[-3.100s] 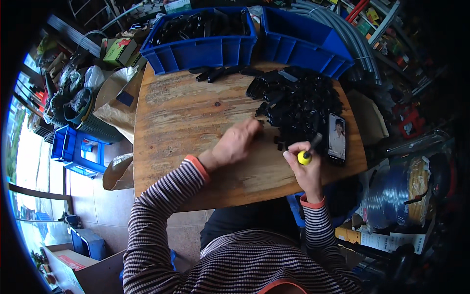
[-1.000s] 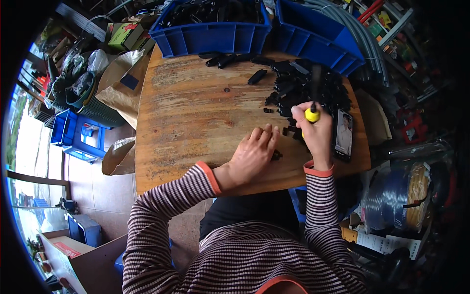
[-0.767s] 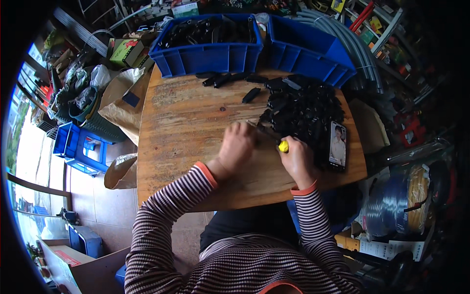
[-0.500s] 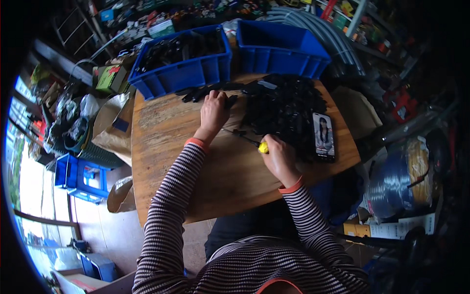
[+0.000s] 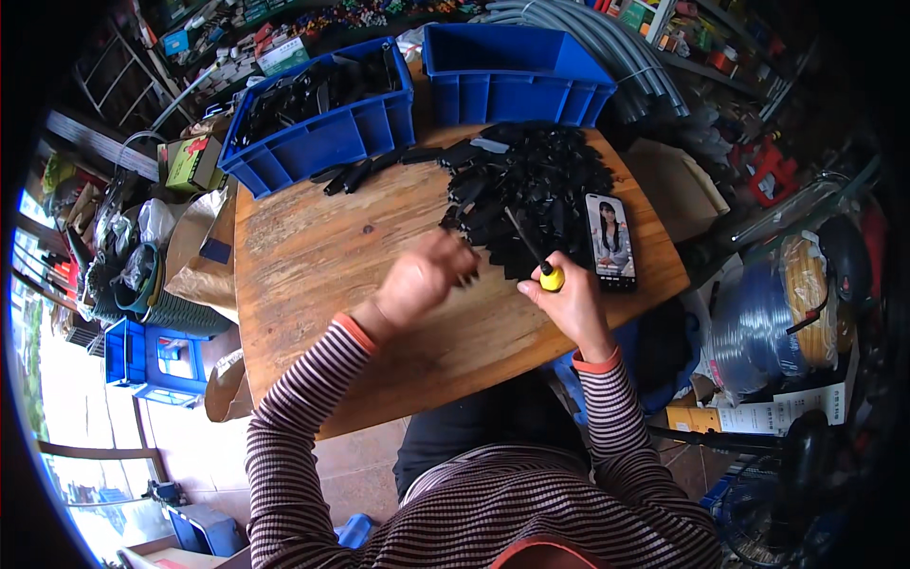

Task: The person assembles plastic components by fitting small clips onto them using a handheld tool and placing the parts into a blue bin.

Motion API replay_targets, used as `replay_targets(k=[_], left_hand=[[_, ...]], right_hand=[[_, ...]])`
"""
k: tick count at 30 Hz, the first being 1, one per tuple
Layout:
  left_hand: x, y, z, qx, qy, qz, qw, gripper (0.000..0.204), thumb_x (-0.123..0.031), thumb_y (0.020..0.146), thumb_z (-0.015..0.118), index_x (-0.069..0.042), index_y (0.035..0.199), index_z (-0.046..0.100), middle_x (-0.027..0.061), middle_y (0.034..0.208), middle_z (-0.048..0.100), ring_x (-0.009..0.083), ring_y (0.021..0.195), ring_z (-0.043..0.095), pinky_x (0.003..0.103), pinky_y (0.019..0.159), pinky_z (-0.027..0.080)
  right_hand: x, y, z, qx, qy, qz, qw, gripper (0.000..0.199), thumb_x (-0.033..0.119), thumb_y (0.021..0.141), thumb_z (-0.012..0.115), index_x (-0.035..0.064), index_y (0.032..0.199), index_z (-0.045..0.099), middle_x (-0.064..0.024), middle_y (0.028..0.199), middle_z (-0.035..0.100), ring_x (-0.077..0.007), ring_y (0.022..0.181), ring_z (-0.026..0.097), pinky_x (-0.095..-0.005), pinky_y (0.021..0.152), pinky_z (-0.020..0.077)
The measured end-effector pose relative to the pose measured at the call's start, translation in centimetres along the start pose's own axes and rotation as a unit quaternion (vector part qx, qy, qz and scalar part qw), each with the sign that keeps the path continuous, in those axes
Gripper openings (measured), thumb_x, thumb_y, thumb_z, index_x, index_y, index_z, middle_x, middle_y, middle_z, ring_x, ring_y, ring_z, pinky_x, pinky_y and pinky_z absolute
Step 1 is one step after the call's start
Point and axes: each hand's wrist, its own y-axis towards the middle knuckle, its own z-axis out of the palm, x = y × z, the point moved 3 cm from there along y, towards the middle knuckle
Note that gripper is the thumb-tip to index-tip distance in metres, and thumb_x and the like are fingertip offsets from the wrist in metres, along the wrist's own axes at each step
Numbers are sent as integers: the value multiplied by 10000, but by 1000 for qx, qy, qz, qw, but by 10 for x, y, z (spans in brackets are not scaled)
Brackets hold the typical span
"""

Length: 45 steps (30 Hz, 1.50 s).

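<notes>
My right hand (image 5: 569,303) grips a yellow-handled screwdriver (image 5: 533,254), its shaft slanting up-left. My left hand (image 5: 424,277), curled, pinches a small black part (image 5: 468,277) just left of the tip.

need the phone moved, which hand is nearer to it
Right. The right hand, holding a yellow-capped screwdriver, sits just beside the phone; the left hand is farther off across the wooden table.

Cluttered small-parts workshop or hardware store. Beyond the left hand (image 5: 422,277), 2 blue plastic bins (image 5: 322,142) on a worn wooden table (image 5: 313,256), 1 full of black parts. Beyond the right hand (image 5: 564,299), grey conduit pipes (image 5: 607,47); to its right, coiled hose (image 5: 758,322) and stacked stock.
</notes>
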Motion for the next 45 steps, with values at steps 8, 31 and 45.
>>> replay_targets(k=[8, 31, 45], left_hand=[[-61, -42, 1, 43, 27, 18, 999, 311, -113, 794, 578, -39, 1096, 580, 139, 1178, 581, 264, 1014, 583, 366, 844, 508], [-58, -53, 1, 86, -113, -46, 989, 304, -128, 788, 558, -4, 1066, 563, 156, 1201, 564, 293, 1123, 554, 383, 907, 489], [-54, -42, -5, -10, -47, 18, 999, 321, -139, 797, 568, -43, 1103, 588, 124, 1245, 557, 281, 1145, 540, 361, 900, 491]], right_hand=[[23, 9, 17, 8, -5, -107, 994, 167, 36, 780, 724, 20, 883, 594, -127, 745, 627, -308, 686, 641, -347, 608, 494], [50, 42, 60, 197, -59, -278, 938, 144, -23, 745, 654, 17, 877, 613, -124, 784, 625, -296, 701, 639, -359, 610, 498], [60, 58, 29, 8, 230, -12, 973, 98, 101, 857, 677, 21, 885, 627, -66, 754, 655, -116, 619, 603, -231, 559, 457]])
